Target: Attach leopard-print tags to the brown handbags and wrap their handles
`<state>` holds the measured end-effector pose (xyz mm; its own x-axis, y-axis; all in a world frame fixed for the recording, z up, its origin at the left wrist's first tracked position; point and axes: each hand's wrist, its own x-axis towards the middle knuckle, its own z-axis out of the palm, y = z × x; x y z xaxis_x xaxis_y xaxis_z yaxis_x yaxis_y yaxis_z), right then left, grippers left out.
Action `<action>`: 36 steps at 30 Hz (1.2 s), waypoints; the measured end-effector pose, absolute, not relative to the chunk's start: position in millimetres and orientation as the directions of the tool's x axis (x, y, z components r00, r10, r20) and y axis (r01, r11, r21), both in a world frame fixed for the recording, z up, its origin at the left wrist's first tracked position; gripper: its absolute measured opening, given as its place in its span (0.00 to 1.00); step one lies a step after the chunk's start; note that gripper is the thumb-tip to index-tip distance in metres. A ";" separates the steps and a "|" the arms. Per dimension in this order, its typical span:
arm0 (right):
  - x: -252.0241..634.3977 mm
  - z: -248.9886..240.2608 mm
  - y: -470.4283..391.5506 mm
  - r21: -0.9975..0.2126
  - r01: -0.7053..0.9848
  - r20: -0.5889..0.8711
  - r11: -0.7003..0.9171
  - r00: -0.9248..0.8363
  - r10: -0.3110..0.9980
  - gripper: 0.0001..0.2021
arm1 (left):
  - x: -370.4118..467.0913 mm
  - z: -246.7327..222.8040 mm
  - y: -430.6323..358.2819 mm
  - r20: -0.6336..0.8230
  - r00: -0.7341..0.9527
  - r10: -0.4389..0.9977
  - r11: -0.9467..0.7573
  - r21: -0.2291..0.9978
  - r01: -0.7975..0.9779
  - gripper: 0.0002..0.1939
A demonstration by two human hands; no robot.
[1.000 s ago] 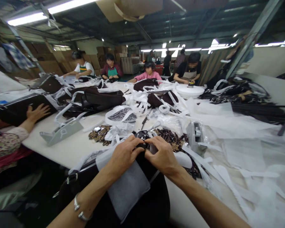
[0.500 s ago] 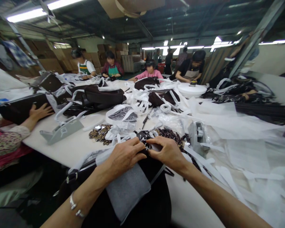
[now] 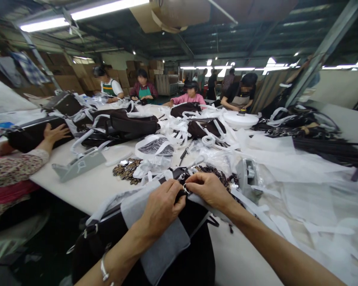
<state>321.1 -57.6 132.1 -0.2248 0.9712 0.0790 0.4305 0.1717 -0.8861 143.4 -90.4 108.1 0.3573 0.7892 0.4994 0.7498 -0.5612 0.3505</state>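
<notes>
A black bag (image 3: 107, 234) with a silver buckle at its left end lies nearest to me. Across it hangs a grey cloth (image 3: 164, 242), partly under my left forearm. My left hand (image 3: 164, 200) is closed on the bag's upper edge, beside a small silver ring (image 3: 185, 188). From the right, my right hand (image 3: 210, 190) pinches that ring between thumb and forefinger. What else the fingertips hold is hidden.
Chains (image 3: 127, 171) and a grey tape dispenser (image 3: 80, 163) are on the table (image 3: 74, 194). A second dispenser (image 3: 247, 174) stands right. Dark bags (image 3: 134, 121) and white strips lie beyond. At left, a person's hand (image 3: 56, 134) touches a dark bag; several people sit opposite.
My right fingertips have shifted slightly at the ring, which now shows more clearly. My left fingers are more curled. The person's hand at left has moved a little right with the bag.
</notes>
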 end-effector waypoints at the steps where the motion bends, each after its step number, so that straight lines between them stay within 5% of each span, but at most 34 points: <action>1: 321.3 132.6 -57.6 -0.872 0.451 0.096 0.191 -0.226 0.969 0.07 | 144.0 106.8 -90.7 0.506 0.354 0.787 -0.562 0.348 0.750 0.05; 9: 318.2 139.7 -57.6 -0.925 0.318 0.196 0.210 -0.075 0.978 0.08 | 140.5 105.6 -96.5 0.529 0.353 0.772 -0.611 0.463 0.643 0.07; 15: 342.6 156.7 -73.3 -0.975 0.184 -0.186 -0.128 -0.347 0.919 0.12 | 127.8 121.0 -92.2 0.435 0.226 0.871 -0.485 0.693 0.533 0.07; 18: 347.0 157.8 -79.6 -0.965 0.243 -0.178 -0.098 -0.337 0.924 0.11 | 130.8 122.8 -90.7 0.400 0.262 0.878 -0.472 0.636 0.610 0.08; 23: 312.5 140.6 -81.5 -0.955 0.261 0.068 0.139 -0.263 0.962 0.08 | 137.6 115.6 -89.9 0.393 0.414 0.821 -0.568 0.481 0.668 0.03; 32: 398.1 143.7 -79.9 -0.905 0.425 -0.092 -0.022 -0.147 0.985 0.10 | 161.4 112.9 -95.3 0.354 0.530 0.771 -0.636 0.482 0.603 0.03; 36: 342.0 147.8 -94.1 -0.870 0.460 0.101 0.181 -0.194 0.976 0.06 | 163.4 107.2 -85.1 0.411 0.454 0.791 -0.612 0.531 0.586 0.06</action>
